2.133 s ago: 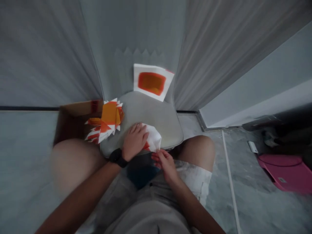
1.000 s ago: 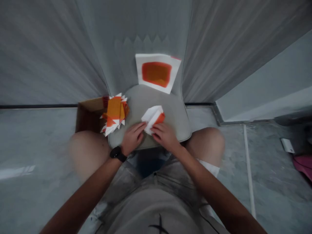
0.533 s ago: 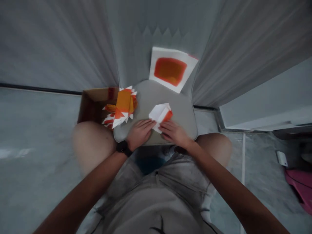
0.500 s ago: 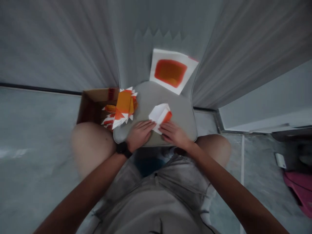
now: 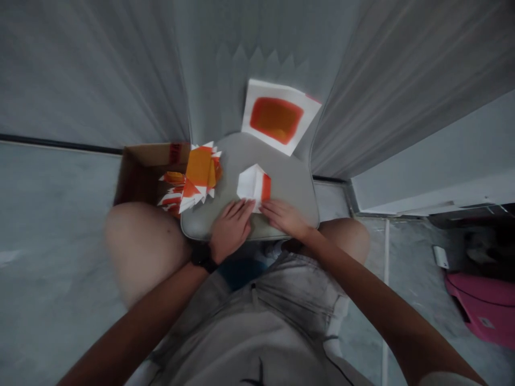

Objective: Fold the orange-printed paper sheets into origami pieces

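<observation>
A folded sheet of paper (image 5: 248, 182), white with an orange strip along its right side, lies on the grey chair seat (image 5: 285, 171). My left hand (image 5: 231, 225) lies flat with its fingers stretched out, and its fingertips touch the paper's lower edge. My right hand (image 5: 284, 217) has its fingers close together on the lower right edge of the same sheet; its thumb is mostly hidden. Left of the sheet sits an orange and white folded-paper model (image 5: 199, 171) with many points. Against the chair back leans a white sheet with an orange patch (image 5: 277, 119).
A cardboard box (image 5: 145, 156) with orange and white paper pieces stands on the floor left of the seat. My knees flank the seat. Grey curtains hang behind the chair (image 5: 100, 64). A pink object (image 5: 483, 305) and a small white object (image 5: 441, 257) lie at right.
The folded sheet has turned slightly and now points more upright, its orange strip showing as a straighter band. Both hands stay at its lower edge. The whole view has shifted a little.
</observation>
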`<control>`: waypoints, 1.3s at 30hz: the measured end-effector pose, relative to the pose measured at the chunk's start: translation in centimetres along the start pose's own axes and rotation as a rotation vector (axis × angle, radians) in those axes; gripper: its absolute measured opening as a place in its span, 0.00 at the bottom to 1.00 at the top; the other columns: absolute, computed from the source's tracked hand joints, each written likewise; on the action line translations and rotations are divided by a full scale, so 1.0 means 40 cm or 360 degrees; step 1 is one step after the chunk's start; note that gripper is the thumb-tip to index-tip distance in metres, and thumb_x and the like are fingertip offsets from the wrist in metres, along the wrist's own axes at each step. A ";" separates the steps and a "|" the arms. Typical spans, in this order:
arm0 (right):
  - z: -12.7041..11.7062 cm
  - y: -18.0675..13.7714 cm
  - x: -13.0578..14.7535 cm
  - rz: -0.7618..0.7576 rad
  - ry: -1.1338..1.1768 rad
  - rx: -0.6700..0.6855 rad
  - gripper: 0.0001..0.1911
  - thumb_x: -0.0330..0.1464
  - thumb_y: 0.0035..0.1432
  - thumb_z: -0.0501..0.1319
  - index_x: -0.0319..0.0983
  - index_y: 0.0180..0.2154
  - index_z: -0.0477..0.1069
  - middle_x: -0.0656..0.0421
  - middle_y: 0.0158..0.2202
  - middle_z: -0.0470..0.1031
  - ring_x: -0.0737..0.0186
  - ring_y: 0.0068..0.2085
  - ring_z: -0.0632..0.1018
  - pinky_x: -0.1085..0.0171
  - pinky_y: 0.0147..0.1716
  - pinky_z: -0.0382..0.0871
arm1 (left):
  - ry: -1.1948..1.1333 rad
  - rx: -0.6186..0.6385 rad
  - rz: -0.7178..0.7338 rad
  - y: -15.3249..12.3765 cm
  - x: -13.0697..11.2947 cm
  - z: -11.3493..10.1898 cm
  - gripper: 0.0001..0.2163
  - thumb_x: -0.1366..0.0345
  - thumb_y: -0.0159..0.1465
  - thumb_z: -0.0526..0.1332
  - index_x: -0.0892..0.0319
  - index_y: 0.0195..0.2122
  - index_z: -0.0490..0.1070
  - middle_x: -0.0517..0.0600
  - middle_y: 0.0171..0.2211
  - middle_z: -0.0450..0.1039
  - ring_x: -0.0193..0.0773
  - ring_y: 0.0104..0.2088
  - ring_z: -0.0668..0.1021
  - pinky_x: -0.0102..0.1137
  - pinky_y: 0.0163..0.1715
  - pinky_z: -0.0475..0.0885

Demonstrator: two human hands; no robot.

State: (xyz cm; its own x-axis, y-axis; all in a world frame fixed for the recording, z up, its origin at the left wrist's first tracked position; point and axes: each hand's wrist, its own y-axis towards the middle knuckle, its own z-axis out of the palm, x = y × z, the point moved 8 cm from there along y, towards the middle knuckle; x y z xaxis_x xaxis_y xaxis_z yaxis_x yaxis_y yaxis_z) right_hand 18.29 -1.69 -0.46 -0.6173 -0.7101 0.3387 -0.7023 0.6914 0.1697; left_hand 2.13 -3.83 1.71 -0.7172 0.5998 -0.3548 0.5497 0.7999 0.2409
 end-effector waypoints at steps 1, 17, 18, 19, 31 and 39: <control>-0.005 -0.001 -0.006 0.0024 0.0008 -0.0023 0.30 0.28 0.68 0.60 0.43 0.70 0.66 0.49 0.68 0.71 0.49 0.70 0.69 0.44 0.70 0.65 | 0.0012 0.0011 -0.0004 -0.001 -0.002 0.003 0.30 0.70 0.72 0.51 0.60 0.76 0.54 0.53 0.73 0.61 0.47 0.74 0.63 0.48 0.74 0.55; -0.016 -0.028 0.010 0.0172 0.0033 -0.0069 0.28 0.25 0.68 0.57 0.41 0.68 0.68 0.48 0.74 0.60 0.51 0.77 0.56 0.42 0.73 0.59 | 0.0095 0.0024 0.0003 -0.014 -0.022 0.015 0.26 0.66 0.75 0.50 0.60 0.73 0.60 0.56 0.74 0.59 0.52 0.75 0.61 0.54 0.74 0.54; -0.020 -0.032 0.013 0.0187 0.0041 -0.0090 0.27 0.27 0.70 0.56 0.40 0.68 0.68 0.47 0.75 0.59 0.50 0.77 0.57 0.42 0.73 0.60 | 0.0089 0.0033 0.0021 -0.016 -0.023 0.014 0.26 0.66 0.75 0.50 0.60 0.73 0.61 0.56 0.74 0.59 0.52 0.75 0.61 0.55 0.74 0.54; -0.023 -0.036 0.018 0.0197 0.0048 -0.0101 0.26 0.28 0.72 0.55 0.40 0.69 0.67 0.46 0.74 0.60 0.50 0.76 0.58 0.42 0.73 0.60 | 0.0082 0.0044 0.0042 -0.020 -0.022 0.013 0.26 0.65 0.75 0.50 0.60 0.73 0.61 0.56 0.73 0.60 0.52 0.75 0.61 0.54 0.74 0.54; 0.008 -0.082 0.100 -0.0017 0.0146 0.0001 0.29 0.44 0.71 0.63 0.40 0.68 0.68 0.47 0.70 0.68 0.47 0.74 0.64 0.41 0.73 0.58 | 0.0008 0.0154 0.0283 -0.126 -0.007 0.028 0.24 0.68 0.74 0.54 0.53 0.70 0.67 0.51 0.71 0.65 0.47 0.73 0.64 0.52 0.76 0.55; 0.023 -0.064 0.100 -0.0059 0.0140 -0.0061 0.18 0.40 0.74 0.60 0.44 0.60 0.77 0.52 0.63 0.77 0.52 0.68 0.72 0.47 0.69 0.67 | 0.0054 0.0097 0.0250 -0.128 -0.002 0.036 0.25 0.66 0.73 0.56 0.53 0.72 0.64 0.53 0.70 0.66 0.47 0.73 0.65 0.52 0.75 0.57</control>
State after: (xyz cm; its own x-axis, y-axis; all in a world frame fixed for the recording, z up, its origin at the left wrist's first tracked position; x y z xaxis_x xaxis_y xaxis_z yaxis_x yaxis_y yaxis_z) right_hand 17.26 -6.43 -0.40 -0.5564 -0.7221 0.4110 -0.7091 0.6705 0.2181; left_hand -0.01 -7.99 -0.80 -0.6337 0.7187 -0.2861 0.6807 0.6938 0.2352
